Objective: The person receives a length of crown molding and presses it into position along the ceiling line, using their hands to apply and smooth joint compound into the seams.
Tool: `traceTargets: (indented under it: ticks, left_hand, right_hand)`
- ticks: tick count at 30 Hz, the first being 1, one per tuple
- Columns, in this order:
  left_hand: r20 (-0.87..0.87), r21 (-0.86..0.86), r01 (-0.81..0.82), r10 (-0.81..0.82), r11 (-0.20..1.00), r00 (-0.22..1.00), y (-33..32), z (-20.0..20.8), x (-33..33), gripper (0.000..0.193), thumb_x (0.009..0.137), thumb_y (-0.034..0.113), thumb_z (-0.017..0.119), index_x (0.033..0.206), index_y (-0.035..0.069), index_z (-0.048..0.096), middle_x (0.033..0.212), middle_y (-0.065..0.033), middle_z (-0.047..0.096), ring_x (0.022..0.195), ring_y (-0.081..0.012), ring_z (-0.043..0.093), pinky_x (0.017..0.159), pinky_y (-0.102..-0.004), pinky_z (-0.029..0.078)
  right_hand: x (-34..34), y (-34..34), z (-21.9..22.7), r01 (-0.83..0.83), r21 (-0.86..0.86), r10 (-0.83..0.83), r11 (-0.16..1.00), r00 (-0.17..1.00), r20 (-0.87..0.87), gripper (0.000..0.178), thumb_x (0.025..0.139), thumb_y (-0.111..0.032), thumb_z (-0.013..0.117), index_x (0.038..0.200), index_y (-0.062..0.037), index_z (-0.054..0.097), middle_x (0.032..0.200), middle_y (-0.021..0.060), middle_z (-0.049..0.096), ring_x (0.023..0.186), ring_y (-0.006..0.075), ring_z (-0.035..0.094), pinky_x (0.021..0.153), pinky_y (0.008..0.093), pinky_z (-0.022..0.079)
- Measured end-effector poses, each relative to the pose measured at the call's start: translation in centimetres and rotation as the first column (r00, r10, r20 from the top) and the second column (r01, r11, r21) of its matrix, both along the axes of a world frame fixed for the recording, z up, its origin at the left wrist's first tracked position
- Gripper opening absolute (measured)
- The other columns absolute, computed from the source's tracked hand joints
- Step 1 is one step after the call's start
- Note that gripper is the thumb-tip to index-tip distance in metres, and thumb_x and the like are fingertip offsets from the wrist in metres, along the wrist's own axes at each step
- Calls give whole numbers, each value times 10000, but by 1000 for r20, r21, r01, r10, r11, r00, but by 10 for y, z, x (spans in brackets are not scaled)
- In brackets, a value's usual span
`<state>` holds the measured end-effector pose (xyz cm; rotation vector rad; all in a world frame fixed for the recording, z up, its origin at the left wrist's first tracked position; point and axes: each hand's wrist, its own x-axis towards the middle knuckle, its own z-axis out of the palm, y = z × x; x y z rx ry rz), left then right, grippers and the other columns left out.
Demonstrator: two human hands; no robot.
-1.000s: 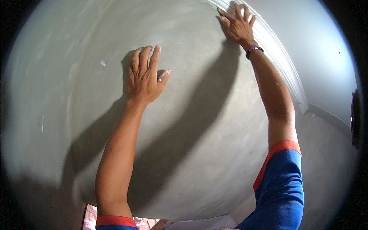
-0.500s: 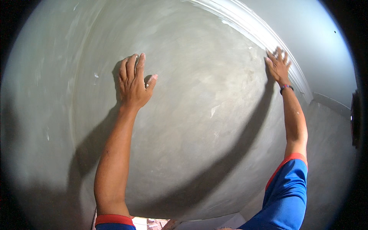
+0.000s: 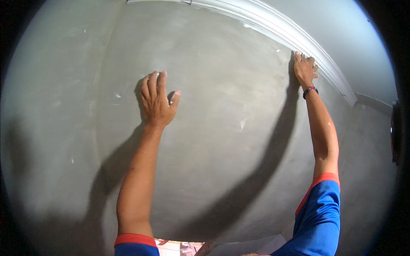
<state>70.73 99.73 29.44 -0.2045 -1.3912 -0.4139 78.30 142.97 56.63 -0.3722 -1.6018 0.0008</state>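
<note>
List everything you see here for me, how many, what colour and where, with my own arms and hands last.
plastered wall: one, grey, across the middle
side wall: one, grey, far right
cornice moulding: one, white, along the wall's top
ceiling: one, pale, upper right
unclear object: one, dark, right rim
beaded bracelet: one, dark with red, right wrist
sleeves: two, blue with red cuffs, lower left and lower right
forearms: two, bare, one each side
left hand: one, pale smears on fingers, over the wall left of centre
right hand: one, bare, at the cornice's lower edge
</note>
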Motion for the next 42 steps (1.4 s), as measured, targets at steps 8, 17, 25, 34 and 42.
traceTargets:
  ticks: [8, 17, 25, 34, 42]
  left_hand:
    - [8, 20, 106, -106, 994, 994, 1, 0, 3, 728, 862, 348, 668, 1457, 61, 361, 1457, -174, 358, 1361, -367, 283, 1122, -514, 238]
    - [0, 4, 129, -129, 992, 992, -3, 0, 4, 728, 860, 343, 668, 1459, 73, 355, 1468, -169, 349, 1363, -380, 279, 1119, -509, 248]
    - [25, 12, 188, -189, 982, 982, -4, 1, 0, 719, 868, 356, 656, 1456, 70, 358, 1483, -166, 338, 1358, -386, 284, 1110, -527, 252]
    - [39, 24, 209, -210, 978, 977, -5, -2, 1, 699, 878, 363, 642, 1451, 60, 381, 1480, -186, 339, 1372, -393, 272, 1115, -541, 243]
    - [-26, 20, 223, -223, 975, 975, -6, 0, -7, 645, 943, 453, 531, 1441, 72, 380, 1475, -178, 339, 1372, -401, 286, 1114, -562, 261]
  right_hand:
    - [-39, -105, -28, -18, 244, 31, 970, 998, -49, 697, 961, -669, 256, 1526, -264, 316, 1603, 227, 120, 1449, 529, 33, 1101, 742, 6]
    - [-56, -190, -29, -78, 393, 110, 916, 992, -59, 720, 944, -699, 259, 1517, -270, 333, 1592, 247, 134, 1438, 554, 29, 1092, 756, 7]
    - [-58, -233, -10, -292, 425, 336, 857, 941, -32, 647, 953, -621, 358, 1462, -229, 436, 1583, 236, 175, 1415, 570, 118, 1083, 765, 87]
    - [-32, -261, -2, -242, -51, 242, 969, 970, 8, 734, 959, -587, 395, 1418, -19, 470, 1549, 334, 167, 1415, 570, 131, 1114, 700, 124]
    - [-60, -363, -21, -181, 459, 235, 870, 970, -62, 518, 953, -500, 468, 1396, -236, 522, 1481, 229, 352, 1389, 498, 261, 1087, 644, 267]
